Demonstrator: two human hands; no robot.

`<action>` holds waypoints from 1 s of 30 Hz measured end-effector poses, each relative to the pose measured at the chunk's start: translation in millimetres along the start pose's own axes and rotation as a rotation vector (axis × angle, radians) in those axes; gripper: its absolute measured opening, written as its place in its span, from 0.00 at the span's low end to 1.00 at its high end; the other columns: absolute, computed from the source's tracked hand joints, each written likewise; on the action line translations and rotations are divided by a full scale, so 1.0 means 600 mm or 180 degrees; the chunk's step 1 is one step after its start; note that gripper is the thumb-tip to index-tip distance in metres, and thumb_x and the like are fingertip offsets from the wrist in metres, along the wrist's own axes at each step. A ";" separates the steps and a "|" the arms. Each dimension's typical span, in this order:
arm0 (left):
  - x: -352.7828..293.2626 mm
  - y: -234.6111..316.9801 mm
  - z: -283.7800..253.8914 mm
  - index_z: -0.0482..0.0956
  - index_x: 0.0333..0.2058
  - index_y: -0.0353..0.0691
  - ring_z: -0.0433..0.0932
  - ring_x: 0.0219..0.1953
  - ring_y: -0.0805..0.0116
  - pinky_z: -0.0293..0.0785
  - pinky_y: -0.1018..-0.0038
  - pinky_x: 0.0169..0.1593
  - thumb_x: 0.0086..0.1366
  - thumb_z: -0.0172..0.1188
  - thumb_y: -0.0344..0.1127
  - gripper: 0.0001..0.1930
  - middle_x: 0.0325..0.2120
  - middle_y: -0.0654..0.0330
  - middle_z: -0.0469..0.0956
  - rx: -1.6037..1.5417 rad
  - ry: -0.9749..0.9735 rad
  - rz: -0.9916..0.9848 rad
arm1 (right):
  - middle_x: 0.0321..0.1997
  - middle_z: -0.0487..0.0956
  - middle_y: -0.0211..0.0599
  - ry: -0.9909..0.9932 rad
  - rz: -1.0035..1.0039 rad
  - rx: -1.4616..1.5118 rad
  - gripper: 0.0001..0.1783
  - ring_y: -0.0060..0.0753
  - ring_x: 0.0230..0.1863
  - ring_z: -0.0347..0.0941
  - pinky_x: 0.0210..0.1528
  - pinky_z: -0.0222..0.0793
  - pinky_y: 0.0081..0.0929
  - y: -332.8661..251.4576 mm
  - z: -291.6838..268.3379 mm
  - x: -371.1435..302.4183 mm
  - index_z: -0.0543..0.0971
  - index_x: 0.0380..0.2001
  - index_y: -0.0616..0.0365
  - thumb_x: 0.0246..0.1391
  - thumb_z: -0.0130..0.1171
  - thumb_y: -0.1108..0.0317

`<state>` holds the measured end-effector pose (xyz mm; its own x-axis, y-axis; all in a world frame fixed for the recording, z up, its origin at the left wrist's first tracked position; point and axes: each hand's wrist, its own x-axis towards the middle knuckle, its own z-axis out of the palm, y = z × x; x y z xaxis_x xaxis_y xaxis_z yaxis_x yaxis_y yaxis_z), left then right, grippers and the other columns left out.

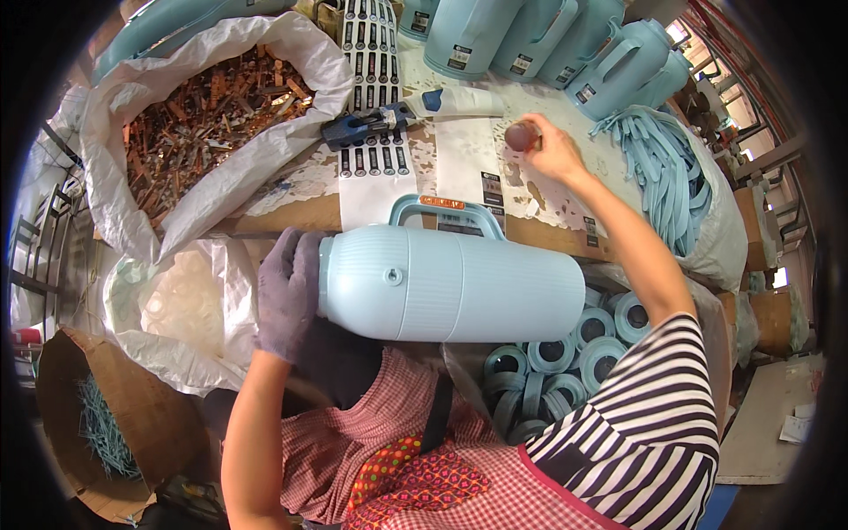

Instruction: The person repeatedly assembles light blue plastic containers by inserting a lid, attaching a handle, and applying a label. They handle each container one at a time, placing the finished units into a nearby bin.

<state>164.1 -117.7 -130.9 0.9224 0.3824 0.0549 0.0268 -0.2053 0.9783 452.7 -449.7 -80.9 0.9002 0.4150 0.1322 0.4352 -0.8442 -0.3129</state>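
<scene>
The left hand (pixel 287 284) is gripping a jug (pixel 495 287), handle (pixel 484 217) fitted, visible side unlabelled, the right hand (pixel 554 152) holding a brown knob (pixel 519 136) beyond it.

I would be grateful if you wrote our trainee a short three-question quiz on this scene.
1. True or false: both hands wear gloves.
2. What colour are the strips in the white sack at the picture's right: A) red, B) light blue, C) black?
3. Fill in: the ____ hand is on the end of the light-blue jug, while the other holds a round-ended brown object.

Key:
1. False: the left hand is gloved, the right hand bare.
2. B.
3. left.
</scene>
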 end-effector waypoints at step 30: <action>-0.129 0.067 -0.396 0.74 0.31 0.32 0.69 0.27 0.75 0.68 0.73 0.33 0.62 0.60 0.44 0.17 0.24 0.63 0.73 0.2200 -0.0816 -0.1690 | 0.66 0.71 0.48 -0.0198 -0.2175 0.0792 0.25 0.50 0.70 0.63 0.71 0.57 0.41 -0.239 0.160 -0.031 0.76 0.58 0.61 0.62 0.57 0.57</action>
<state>2.3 58.6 -48.2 0.7780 0.3857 -0.4960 0.6218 -0.5856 0.5200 371.7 -303.7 -128.4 0.4231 0.8465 0.3231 0.8759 -0.2908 -0.3850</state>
